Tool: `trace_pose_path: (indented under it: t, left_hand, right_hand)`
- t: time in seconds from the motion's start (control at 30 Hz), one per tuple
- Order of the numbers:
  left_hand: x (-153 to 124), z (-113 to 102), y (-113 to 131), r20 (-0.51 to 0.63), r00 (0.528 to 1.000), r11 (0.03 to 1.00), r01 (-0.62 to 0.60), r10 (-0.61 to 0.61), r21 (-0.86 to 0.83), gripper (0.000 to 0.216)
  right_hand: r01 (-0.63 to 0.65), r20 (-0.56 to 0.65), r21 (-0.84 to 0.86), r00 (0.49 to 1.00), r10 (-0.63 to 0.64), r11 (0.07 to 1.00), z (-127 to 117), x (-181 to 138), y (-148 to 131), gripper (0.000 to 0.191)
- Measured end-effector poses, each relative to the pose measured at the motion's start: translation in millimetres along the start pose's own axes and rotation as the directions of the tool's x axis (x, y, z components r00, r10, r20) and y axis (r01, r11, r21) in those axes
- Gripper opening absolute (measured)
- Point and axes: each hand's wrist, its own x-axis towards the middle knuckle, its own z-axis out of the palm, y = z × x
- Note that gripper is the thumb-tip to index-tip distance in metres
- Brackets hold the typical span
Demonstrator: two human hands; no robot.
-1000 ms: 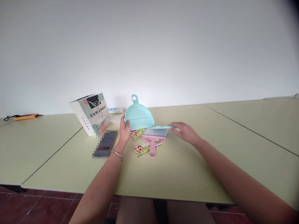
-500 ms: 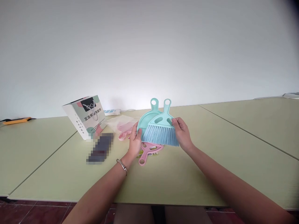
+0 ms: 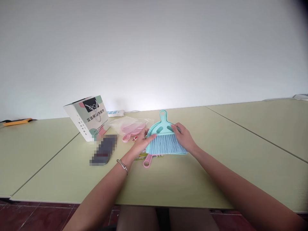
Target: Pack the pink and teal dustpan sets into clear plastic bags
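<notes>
A turquoise hand brush [image 3: 166,143] with pale blue bristles lies flat inside a matching turquoise dustpan [image 3: 147,150], their looped handles lined up at the top. My left hand [image 3: 141,141] grips the left side of the pair, thumb over the brush and fingers behind the pan. On the right side, my right hand [image 3: 184,137] is closed on the brush and the pan's edge. Below them, the handle of a pink brush [image 3: 147,161] pokes out; the rest is hidden. A pink dustpan [image 3: 132,130], partly under clear plastic wrapping, lies behind my left hand.
To the left stands a printed paper bag [image 3: 90,118], with a dark blurred-out object [image 3: 104,150] before it. A white power strip [image 3: 115,113] lies by the wall. An orange object [image 3: 18,122] sits at far left. Seams cross the pale green table [image 3: 240,144].
The brush has shifted left onto the dustpan, so the two handles now overlap. Both came down slightly and cover more of the pink brush. My left thumb now reaches over the bristles.
</notes>
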Motion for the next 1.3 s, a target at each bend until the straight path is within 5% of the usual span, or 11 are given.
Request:
trace_pose_path:
  t: [0.2, 0.57, 0.73, 0.9, 1.07, 1.3]
  left_hand:
    - [0, -11, 5, 0.020, 0.999, 0.993, -0.032, 0.030, 0.115, 0.044]
    - [9, -13, -7, -0.077, 0.993, 0.980, -0.070, 0.086, 0.188, 0.032]
    - [11, -17, -9, -0.055, 0.995, 0.973, -0.066, 0.080, 0.223, 0.041]
    - [7, -14, -5, 0.052, 0.995, 0.957, -0.101, 0.090, 0.272, 0.039]
    - [3, -9, -1, 0.094, 0.995, 0.981, -0.053, 0.035, 0.188, 0.035]
    - [5, -12, 1, 0.041, 0.999, 0.989, -0.027, 0.021, 0.145, 0.032]
  right_hand:
    - [0.046, 0.195, 0.069, 0.979, -0.059, 0.997, 6, -9, -12, 0.035]
    - [-0.101, 0.378, 0.289, 0.926, -0.016, 0.952, -2, -9, -19, 0.036]
    - [0.016, 0.321, 0.387, 0.935, -0.151, 0.922, -3, -13, -21, 0.051]
    - [-0.083, 0.393, 0.259, 0.919, -0.027, 0.962, 1, -8, -13, 0.066]
    - [-0.085, 0.480, 0.278, 0.875, -0.062, 0.957, 5, -6, -6, 0.043]
    - [-0.029, 0.489, 0.319, 0.861, -0.138, 0.947, 7, -10, -12, 0.038]
